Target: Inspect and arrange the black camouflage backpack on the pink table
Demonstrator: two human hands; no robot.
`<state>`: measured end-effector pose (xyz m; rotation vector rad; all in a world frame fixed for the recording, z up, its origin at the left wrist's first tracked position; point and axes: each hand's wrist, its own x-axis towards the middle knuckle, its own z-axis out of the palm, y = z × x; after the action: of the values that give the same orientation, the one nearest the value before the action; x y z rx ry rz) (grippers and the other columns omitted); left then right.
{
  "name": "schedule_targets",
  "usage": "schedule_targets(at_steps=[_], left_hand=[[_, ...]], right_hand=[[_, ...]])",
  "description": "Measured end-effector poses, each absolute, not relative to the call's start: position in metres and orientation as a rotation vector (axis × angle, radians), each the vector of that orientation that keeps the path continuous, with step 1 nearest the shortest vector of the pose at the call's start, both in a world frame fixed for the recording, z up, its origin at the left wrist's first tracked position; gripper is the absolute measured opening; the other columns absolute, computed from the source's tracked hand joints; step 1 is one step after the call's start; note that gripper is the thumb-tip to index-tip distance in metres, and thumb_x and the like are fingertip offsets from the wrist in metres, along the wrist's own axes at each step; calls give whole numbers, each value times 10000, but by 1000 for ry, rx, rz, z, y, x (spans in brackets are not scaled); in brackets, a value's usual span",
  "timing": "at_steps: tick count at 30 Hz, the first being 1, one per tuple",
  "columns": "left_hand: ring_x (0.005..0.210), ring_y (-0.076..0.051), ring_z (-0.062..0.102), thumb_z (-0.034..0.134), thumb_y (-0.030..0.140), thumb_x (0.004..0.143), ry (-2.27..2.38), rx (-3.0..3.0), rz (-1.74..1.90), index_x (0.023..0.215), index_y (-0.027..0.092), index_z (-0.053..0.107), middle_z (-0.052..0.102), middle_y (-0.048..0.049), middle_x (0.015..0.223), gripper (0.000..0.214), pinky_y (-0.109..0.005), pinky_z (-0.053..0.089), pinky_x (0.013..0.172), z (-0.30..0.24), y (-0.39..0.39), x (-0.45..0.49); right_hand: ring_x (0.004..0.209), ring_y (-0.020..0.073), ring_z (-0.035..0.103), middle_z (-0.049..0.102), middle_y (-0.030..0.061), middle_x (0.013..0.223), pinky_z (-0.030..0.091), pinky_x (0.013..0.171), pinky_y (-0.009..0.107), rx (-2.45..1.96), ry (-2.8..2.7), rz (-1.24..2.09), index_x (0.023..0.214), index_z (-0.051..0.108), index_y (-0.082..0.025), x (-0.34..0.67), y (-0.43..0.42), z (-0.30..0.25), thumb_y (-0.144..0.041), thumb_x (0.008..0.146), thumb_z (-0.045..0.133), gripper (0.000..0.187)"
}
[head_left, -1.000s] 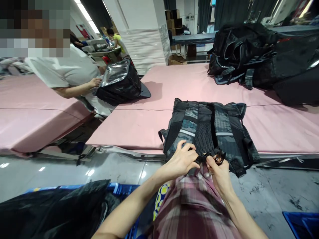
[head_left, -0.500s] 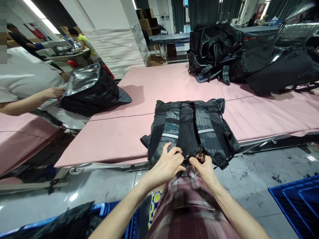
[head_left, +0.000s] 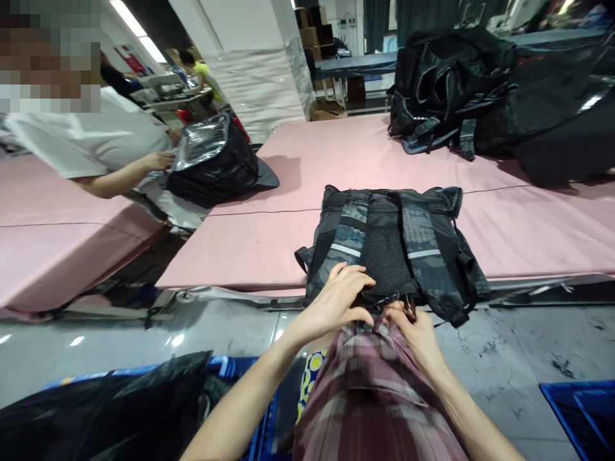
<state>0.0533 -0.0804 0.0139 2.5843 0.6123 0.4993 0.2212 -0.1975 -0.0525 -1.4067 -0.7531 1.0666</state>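
A black and grey camouflage backpack (head_left: 384,256) lies flat at the table's near edge, its shoulder straps and mesh back panel facing up. Over its lower left part, my left hand (head_left: 339,301) is open, thumb held away from the fingers. My right hand (head_left: 416,330) is closed at the lower middle edge, around what look like small dark thread snips (head_left: 410,308). Black webbing (head_left: 384,298) runs along that edge between my hands; its finer parts are hidden by my fingers.
Pink cloth covers the table (head_left: 259,250). More black bags (head_left: 446,96) are piled at the back right. At the left, a person in a white top handles a silver-lined black bag (head_left: 216,163). Blue crates (head_left: 583,410) stand on the floor, one holding black material (head_left: 120,410).
The view has swung left, so the table and bags appear further right. My left hand's thumb and fingers have spread apart. My right hand has come slightly nearer my body.
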Motion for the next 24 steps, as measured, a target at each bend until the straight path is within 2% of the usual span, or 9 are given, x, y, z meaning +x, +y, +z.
schedule_targets(at_steps=[2,4,6,8,10,12,17,20,24], left_hand=[[1058,-215,513,594,441,798,719,2429,642,1047,168,590,621,-89,1043,369,-377,383,947,18,-87,37],[882,-168,574,520,368,861,774,2259,631,932,184,639,657,-54,908,230,-295,440,817,14,-102,34],[796,-144,592,498,306,872,728,2076,454,879,197,663,675,-31,849,198,-261,447,767,0,-124,51],[867,-162,607,543,292,834,665,1813,301,978,191,647,676,-58,968,204,-270,451,796,-21,-147,84],[944,-184,604,591,311,793,671,1440,263,1133,163,561,608,-117,1144,372,-293,453,822,-42,-164,123],[978,-188,595,589,384,791,695,1140,310,1167,155,516,570,-132,1184,446,-299,444,827,-55,-172,156],[893,-153,574,581,514,755,775,945,427,958,141,585,629,-56,941,424,-284,400,818,-53,-164,185],[768,-125,549,593,528,726,831,945,472,793,129,576,605,-15,791,404,-266,392,763,-51,-160,188],[692,-124,537,619,555,681,814,1001,453,664,125,552,567,-3,669,436,-263,405,724,-60,-161,189]], right_hand=[[699,169,586,672,53,764,452,661,272,-1527,-853,949,756,695,-169,246,-222,-55,-399,681,677,242],[733,184,598,678,54,790,454,685,282,-1683,-896,628,712,686,-178,278,-244,-56,-417,727,633,245],[740,184,599,670,47,792,447,685,284,-1827,-864,301,796,681,-183,309,-256,-56,-435,771,583,272],[763,188,602,668,45,859,439,691,291,-1947,-937,164,1037,635,-193,335,-256,-54,-465,760,593,390],[802,198,608,664,59,945,435,683,294,-2017,-1060,132,1191,536,-194,353,-250,-51,-494,765,580,523],[799,193,611,663,72,959,430,664,290,-2000,-1210,90,1156,535,-189,363,-243,-48,-494,805,533,465],[735,156,595,685,37,859,355,720,317,-1690,-1811,-187,941,628,-216,377,-233,-36,-375,847,560,197],[737,149,604,693,31,882,319,707,329,-1625,-1949,-259,961,646,-237,385,-227,-32,-335,867,542,171],[735,177,613,688,19,851,370,691,343,-1524,-1919,-121,943,650,-271,390,-222,-41,-381,836,567,175]])
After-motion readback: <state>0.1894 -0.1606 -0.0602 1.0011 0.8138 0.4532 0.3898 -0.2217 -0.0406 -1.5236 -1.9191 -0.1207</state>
